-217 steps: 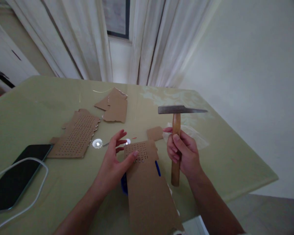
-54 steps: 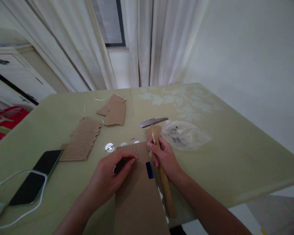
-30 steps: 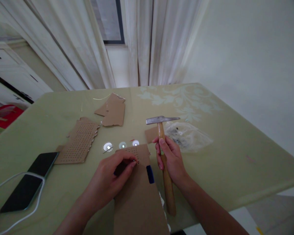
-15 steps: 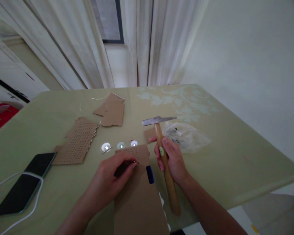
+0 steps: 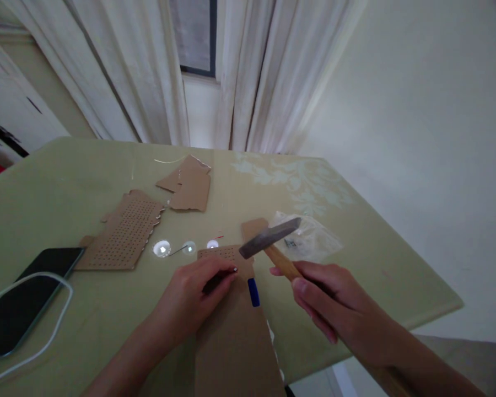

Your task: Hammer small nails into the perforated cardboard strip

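My left hand (image 5: 206, 289) rests on a long brown cardboard piece (image 5: 235, 342), thumb and forefinger pinched on a tiny nail-like piece (image 5: 235, 269) with a shiny tip; most of it is hidden by the fingers. Beside the pinch are rows of small holes in the cardboard's far end. My right hand (image 5: 328, 298) is wrapped round the wooden handle of a hammer (image 5: 270, 238). The hammer's metal head hangs above the cardboard, just up and right of my left fingertips. A dark blue patch (image 5: 253, 292) lies at the cardboard's right edge.
A cardboard piece full of holes (image 5: 126, 229) lies left, near a black phone (image 5: 28, 300) and white cable (image 5: 62, 325). Torn cardboard scraps (image 5: 192, 190) are farther back. A clear plastic bag (image 5: 314, 237) with small dark items lies right. Light reflections (image 5: 162, 248) mark the green tablecloth (image 5: 380, 264).
The hammer has tipped over from upright, its head now lower and nearer my left fingers. My right hand has shifted right and turned. My left hand keeps its pinch; the view has tilted slightly.
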{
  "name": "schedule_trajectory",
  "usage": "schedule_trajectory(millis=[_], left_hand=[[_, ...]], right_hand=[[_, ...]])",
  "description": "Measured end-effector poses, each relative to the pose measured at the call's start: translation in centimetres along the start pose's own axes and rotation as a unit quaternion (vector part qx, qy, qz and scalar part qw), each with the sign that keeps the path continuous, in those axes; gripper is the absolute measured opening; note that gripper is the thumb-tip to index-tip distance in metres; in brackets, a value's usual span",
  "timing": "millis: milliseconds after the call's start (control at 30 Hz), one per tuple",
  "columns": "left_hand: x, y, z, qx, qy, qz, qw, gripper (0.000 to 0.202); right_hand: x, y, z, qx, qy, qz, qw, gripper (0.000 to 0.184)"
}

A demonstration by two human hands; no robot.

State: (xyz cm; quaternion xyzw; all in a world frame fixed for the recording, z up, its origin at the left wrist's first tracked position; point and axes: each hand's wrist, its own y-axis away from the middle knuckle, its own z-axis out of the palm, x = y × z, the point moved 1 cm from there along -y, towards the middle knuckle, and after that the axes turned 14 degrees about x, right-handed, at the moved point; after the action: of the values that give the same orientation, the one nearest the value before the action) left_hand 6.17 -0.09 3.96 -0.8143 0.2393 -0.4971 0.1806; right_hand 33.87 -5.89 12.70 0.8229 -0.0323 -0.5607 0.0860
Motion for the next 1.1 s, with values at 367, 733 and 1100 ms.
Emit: schedule_trajectory(millis=[367,733,1100], left_hand=[[0.1,0.3,0.3,0.002,0.023,-0.017,1.0,0.015],[0.0,0.3,0.5,0.009,0.034,0.002,0.999,0.017],[0.0,0.3,0.5,0.002,0.037,0.003,0.999,0.017]], right_hand=[[-1.3,0.5,0.3,-0.015,0.099,-0.035,0.994,0.046],[-1.1,1.4,0.2,-0.022,0.109,-0.025,0.994,0.046],[-1.2,1.3,0.7,-0.037,0.147,-0.024,0.988,0.045]])
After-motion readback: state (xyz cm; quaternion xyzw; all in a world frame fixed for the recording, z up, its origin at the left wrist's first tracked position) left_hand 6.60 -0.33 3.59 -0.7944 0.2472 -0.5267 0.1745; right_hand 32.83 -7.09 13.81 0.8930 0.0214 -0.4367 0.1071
